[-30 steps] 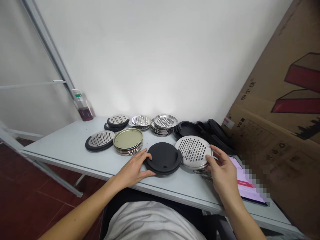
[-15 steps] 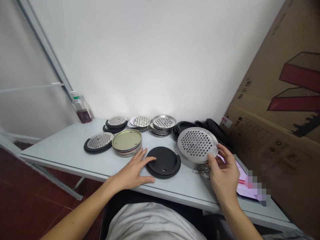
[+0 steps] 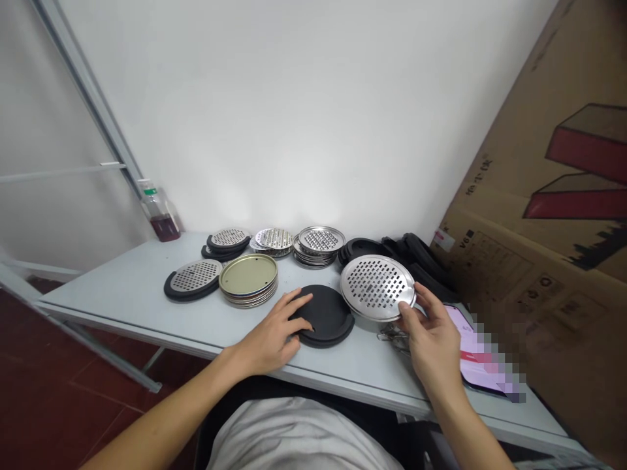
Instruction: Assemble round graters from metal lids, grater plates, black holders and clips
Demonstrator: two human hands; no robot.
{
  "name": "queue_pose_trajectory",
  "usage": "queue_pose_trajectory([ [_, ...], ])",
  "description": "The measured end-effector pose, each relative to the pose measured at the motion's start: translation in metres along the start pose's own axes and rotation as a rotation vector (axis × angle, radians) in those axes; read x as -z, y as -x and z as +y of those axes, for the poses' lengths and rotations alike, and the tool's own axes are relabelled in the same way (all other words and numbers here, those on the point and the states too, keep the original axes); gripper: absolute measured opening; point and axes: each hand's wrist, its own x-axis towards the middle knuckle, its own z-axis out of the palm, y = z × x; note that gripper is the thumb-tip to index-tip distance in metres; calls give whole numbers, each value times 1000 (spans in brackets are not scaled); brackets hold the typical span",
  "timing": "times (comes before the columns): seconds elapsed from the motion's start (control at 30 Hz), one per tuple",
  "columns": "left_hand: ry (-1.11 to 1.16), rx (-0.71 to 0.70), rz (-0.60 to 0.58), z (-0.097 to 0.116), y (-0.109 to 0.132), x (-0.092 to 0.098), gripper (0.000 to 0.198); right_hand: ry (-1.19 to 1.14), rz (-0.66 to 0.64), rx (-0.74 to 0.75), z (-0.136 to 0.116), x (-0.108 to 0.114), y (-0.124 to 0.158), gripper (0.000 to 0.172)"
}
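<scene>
Head view: perforated disc (image 3: pixel 376 287) tight in right hand (image 3: pixel 433 333), some fingertips hidden; part-hidden black disc (image 3: pixel 331 309) under splayed left hand (image 3: pixel 272 336).

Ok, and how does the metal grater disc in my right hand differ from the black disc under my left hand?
The metal grater disc is silvery and slotted, while the black disc is dark, with no slots showing. Your right hand grips the metal grater disc by its edge; the black disc lies on the table, partly beneath your left hand. Both are round.
</scene>
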Motion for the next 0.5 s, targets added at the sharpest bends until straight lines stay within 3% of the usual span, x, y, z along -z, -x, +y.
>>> queue_pose_trajectory([
  [0.23, 129, 34, 50, -22, -1, -3, 46, 56, -100, -109, -4, 1, 2, 64],
  [0.4, 125, 132, 65, -26, -1, -7, 52, 117, -220, -189, 1, 4, 1, 64],
  [0.5, 141, 182, 77, -21, 4, -4, 46, 195, -298, -141, 6, 4, -1, 55],
])
